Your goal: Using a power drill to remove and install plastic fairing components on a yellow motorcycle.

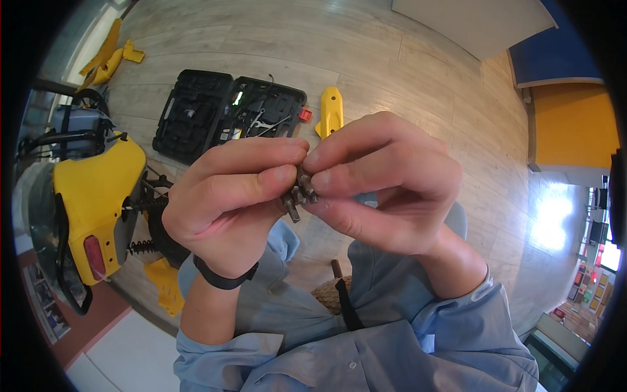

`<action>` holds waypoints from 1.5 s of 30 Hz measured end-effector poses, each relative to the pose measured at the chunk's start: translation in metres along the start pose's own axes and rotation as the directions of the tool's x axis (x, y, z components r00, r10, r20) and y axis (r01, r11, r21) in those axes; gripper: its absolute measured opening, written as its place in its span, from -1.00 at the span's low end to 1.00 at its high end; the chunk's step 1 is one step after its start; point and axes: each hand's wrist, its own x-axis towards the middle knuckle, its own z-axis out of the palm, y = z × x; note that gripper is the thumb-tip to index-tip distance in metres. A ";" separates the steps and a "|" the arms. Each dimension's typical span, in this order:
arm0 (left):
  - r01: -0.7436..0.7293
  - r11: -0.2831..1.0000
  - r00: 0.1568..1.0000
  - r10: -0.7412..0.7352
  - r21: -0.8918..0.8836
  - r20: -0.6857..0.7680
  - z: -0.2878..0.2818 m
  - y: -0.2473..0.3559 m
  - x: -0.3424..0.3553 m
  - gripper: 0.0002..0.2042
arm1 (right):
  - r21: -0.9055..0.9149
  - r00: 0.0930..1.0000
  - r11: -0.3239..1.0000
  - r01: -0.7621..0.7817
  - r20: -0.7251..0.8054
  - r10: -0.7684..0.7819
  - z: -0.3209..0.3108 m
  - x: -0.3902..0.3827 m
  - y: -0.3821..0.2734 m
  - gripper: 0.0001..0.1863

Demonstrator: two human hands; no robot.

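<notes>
Both of my hands meet in front of me, over my lap. Between their fingertips is a cluster of small, dark grey metal bolts [300, 191]; their shanks stick out below the fingers, and the fingers partly hide them. My left hand [228, 189], with a black band at the wrist, is closed in a pinch on the cluster from the left. From the right, my right hand [392, 179] pinches the same pieces between thumb and fingers. The exact shape of each piece is too small to make out.
On the floor ahead lies an open black tool case [196, 111] with wrenches inside. Beyond my hands is a yellow panel [332, 108]. At the left stands a yellow-bodied vehicle [98, 189] with coil springs. An orange-fronted cabinet [571, 124] stands far right.
</notes>
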 end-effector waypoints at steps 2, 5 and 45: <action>-0.046 0.999 0.999 0.046 0.028 -0.020 0.002 -0.001 0.000 -0.70 | 0.004 1.000 1.000 0.012 -0.003 -0.012 0.000 -0.001 0.001 -0.80; -0.082 0.992 0.995 0.087 0.097 -0.046 0.007 0.002 0.001 -0.70 | -0.007 0.999 0.999 0.041 -0.012 -0.041 -0.001 -0.002 0.003 -0.80; 0.130 0.987 0.991 -0.131 0.097 0.007 0.006 0.011 -0.001 -0.71 | 0.069 0.995 0.995 -0.066 0.076 0.061 -0.008 0.004 0.008 -0.71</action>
